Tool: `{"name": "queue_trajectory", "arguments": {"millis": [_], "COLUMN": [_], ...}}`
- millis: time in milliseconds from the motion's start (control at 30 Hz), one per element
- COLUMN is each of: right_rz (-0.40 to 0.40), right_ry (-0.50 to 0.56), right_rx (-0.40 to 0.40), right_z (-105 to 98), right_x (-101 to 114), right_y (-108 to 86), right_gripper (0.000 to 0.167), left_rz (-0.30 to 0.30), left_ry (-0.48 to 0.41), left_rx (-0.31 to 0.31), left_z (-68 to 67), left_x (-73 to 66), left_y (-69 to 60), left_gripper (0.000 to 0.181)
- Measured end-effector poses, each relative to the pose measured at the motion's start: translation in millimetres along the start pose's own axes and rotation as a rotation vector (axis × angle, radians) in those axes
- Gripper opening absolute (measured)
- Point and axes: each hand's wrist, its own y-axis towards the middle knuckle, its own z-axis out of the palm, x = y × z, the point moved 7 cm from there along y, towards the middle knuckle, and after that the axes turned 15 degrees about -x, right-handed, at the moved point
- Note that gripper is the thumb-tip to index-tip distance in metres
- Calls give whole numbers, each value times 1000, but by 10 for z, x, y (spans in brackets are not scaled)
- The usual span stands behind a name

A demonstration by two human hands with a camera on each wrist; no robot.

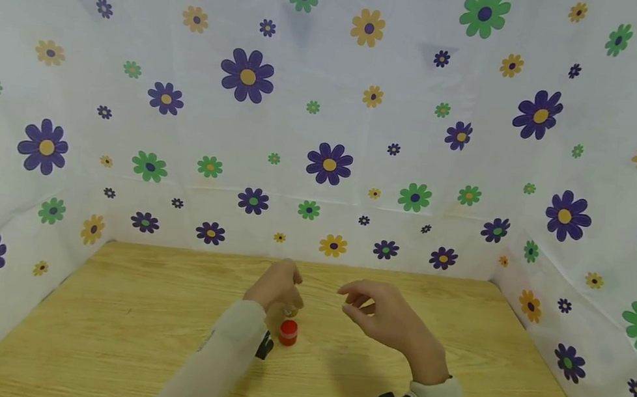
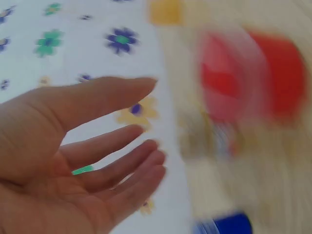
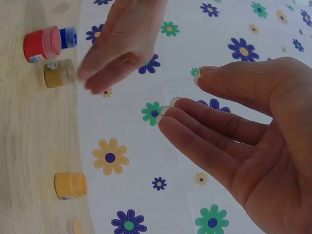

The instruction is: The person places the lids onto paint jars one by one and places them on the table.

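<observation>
The left hand (image 1: 276, 285) and right hand (image 1: 393, 318) hang half-open, holding nothing, above the counter (image 1: 97, 330); the red jar (image 1: 288, 334) stands in from its far edge, near the brown jar (image 3: 54, 74) and blue jar (image 3: 69, 37), the orange jar (image 3: 69, 185) apart; upright, they probably need no steadying.
</observation>
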Motion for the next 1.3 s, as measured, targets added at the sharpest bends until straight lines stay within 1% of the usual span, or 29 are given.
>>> {"name": "queue_trajectory", "arguments": {"millis": [67,133,167,233,333,433,500,600,667,800,933,1067,1200,1300], "right_rz": [12,19,19,18,13,17,24,30,28,13,0,10,48,62], "right_ry": [-3,-5,-8,-10,-18,-14,-10,-4,-5,-8,-9,-8,-4,-4], "right_rx": [-18,-34,-41,-55,-71,-80,-82,-82,-86,-90,-94,-99,-99,-101], "right_z": [-63,-116,-137,-170,-203,-220,-226,-236,-253,-298,-320,-327,-335,-347], "right_x": [-32,-58,-69,-88,-103,-110,-114,-121,-122,-124,-122,-141,-165,-181], "right_y": [-7,-14,-17,-23,-34,-45,-48,-46,-44,-43,-29,-32,-51,-63], "right_gripper": [25,25,24,24,23,23,22,23,23,21,20,21,21,21], "left_rz": [26,49,50,52,40,14,-5,-23,-39,-62,-74,-83,-83,-71], "left_ry": [-97,-177,-210,-248,-273,-267,-254,-230,-223,-226,-238,-240,-258,-266], "left_rx": [-22,-34,-36,-36,-32,-29,-35,-50,-49,-31,-36,-70,-121,-150], "left_z": [12,63,106,215,401,573,650,714,748,829,890,959,1019,1055], "left_x": [-162,-310,-369,-467,-545,-561,-556,-550,-553,-562,-561,-548,-525,-511], "left_y": [4,10,12,16,27,41,54,83,105,138,156,171,174,175], "left_gripper": [48,49,49,49,49,50,50,50,50,47,49,51,49,47]}}
